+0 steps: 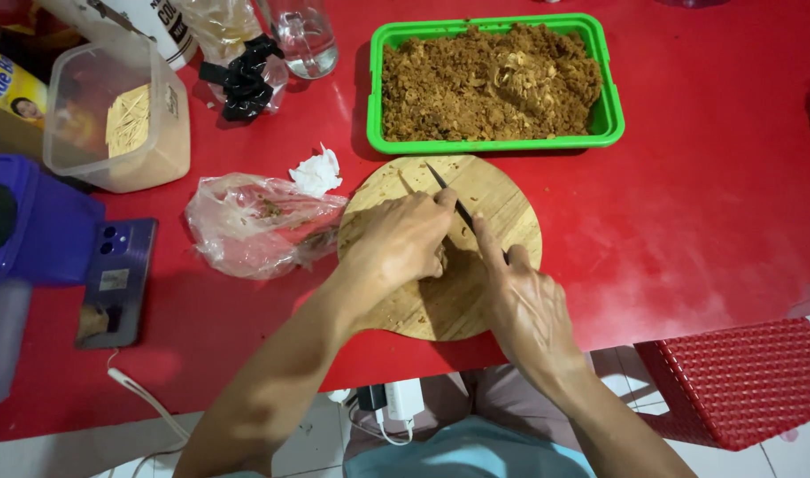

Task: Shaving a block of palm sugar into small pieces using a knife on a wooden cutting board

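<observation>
A red tabletop (706,177) is spread across the view, and near its far edge a green tray (610,115) heaped with brown shredded stuff is seen. Toward the left edge a clear plastic box (148,133) is stood, with a crumpled plastic bag (246,221) and a phone (117,283) nearer the front. At the front edge a round wooden board (502,199) is laid, and both hands are at work on it. The left hand (396,243) is curled down and pressed over something small on the board; what is under it cannot be told. The right hand (524,305) is closed around the handle of a knife (449,190), blade angled toward the tray. The knife is judged light, stiff and sharp, best gripped by the handle, fingers kept off the edge.
</observation>
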